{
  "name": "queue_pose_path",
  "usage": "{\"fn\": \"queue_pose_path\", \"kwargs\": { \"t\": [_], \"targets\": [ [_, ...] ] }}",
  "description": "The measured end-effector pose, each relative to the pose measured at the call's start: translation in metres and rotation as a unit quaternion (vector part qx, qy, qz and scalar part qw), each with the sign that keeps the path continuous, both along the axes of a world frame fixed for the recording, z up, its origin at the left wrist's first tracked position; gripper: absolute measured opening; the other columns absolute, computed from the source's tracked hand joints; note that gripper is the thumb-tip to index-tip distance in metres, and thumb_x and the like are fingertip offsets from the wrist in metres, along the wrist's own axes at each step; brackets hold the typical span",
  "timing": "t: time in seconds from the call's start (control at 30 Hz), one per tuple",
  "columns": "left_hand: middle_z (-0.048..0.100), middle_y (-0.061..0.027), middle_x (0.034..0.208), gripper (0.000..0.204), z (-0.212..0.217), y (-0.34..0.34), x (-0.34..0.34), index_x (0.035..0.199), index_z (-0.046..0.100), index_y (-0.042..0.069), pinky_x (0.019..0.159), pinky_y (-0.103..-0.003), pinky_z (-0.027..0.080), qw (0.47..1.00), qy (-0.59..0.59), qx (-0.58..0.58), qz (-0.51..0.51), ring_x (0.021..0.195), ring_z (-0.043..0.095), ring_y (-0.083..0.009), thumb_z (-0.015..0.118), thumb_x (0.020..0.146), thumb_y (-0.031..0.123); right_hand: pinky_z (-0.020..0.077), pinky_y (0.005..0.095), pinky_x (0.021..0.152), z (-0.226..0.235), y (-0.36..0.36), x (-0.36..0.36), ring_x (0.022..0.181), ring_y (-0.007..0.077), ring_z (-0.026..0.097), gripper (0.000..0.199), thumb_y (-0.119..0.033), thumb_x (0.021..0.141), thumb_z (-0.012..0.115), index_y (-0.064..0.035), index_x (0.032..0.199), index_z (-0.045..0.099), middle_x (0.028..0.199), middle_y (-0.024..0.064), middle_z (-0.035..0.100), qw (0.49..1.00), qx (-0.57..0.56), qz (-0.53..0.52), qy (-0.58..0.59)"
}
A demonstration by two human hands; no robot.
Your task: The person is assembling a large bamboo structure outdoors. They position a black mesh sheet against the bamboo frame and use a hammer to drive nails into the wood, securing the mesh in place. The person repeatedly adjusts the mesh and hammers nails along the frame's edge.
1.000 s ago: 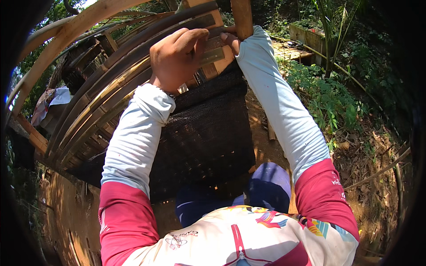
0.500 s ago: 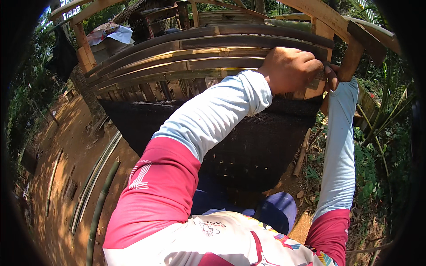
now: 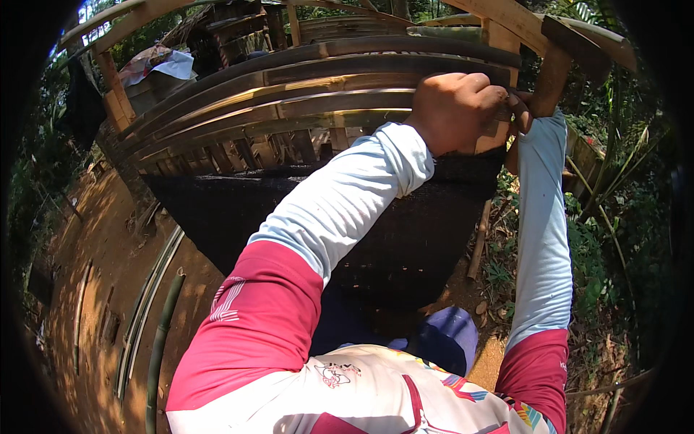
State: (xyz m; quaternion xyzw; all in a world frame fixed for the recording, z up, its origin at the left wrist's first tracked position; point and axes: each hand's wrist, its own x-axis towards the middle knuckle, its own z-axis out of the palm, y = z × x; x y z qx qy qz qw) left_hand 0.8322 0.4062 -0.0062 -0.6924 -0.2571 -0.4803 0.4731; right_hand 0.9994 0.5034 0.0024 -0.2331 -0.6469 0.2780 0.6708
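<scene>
My left hand [image 3: 459, 112], curled into a fist, presses against the right end of the dark split-bamboo slats [image 3: 303, 74]. Whatever its fingers grip is hidden behind the knuckles. Close beside it, my right hand [image 3: 520, 112] shows only bent fingers at the panel's right edge, near a wooden post [image 3: 551, 79]; the sleeve and the post cover the rest, and nothing nameable shows in its grasp. Under the slats runs a row of upright bamboo strips [image 3: 285, 147]. Black mesh cloth [image 3: 217, 210] hangs below the strips, partly behind my left arm.
Green bamboo [image 3: 165, 347] and thin pale poles [image 3: 148, 296] lie on the brown soil at left. A short stick [image 3: 480, 240] leans near plants [image 3: 600, 275] at right. Wooden beams [image 3: 499, 20] frame the top. A thatched structure [image 3: 224, 32] stands beyond the panel.
The whole view has shifted slightly, so the panel and both hands sit a little further left. My left fist has turned slightly; both hands stay at the same end of the slats.
</scene>
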Motion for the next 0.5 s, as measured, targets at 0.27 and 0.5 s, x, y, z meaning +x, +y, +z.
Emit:
{"fn": "queue_pose_path", "kwargs": {
  "t": [0.27,0.5],
  "targets": [
    [0.06,-0.0004,0.067,0.014,-0.009,0.009,0.014,0.086,0.073,0.015,0.05,-0.03,0.048,0.998,-0.054,0.016,0.034,0.056,0.062,-0.0202,0.076,0.073,0.011,0.0455,0.0247,0.056,-0.034,-0.021,-0.005,0.061,0.0089,0.057,0.023,-0.017,0.086,0.072,-0.0015,0.102,0.067,0.072,0.0033,0.064,1.0,-0.012,0.001,0.011],
    [0.062,-0.0025,0.069,0.012,-0.012,0.009,0.027,0.088,0.074,0.013,0.052,-0.031,0.049,0.995,-0.089,0.01,0.041,0.057,0.062,-0.0217,0.075,0.076,0.01,0.0455,0.0247,0.056,-0.031,-0.014,-0.009,0.061,0.0089,0.057,0.024,-0.017,0.086,0.071,-0.0016,0.103,0.066,0.073,0.0033,0.063,1.0,0.001,0.014,0.017]
  ]
}}
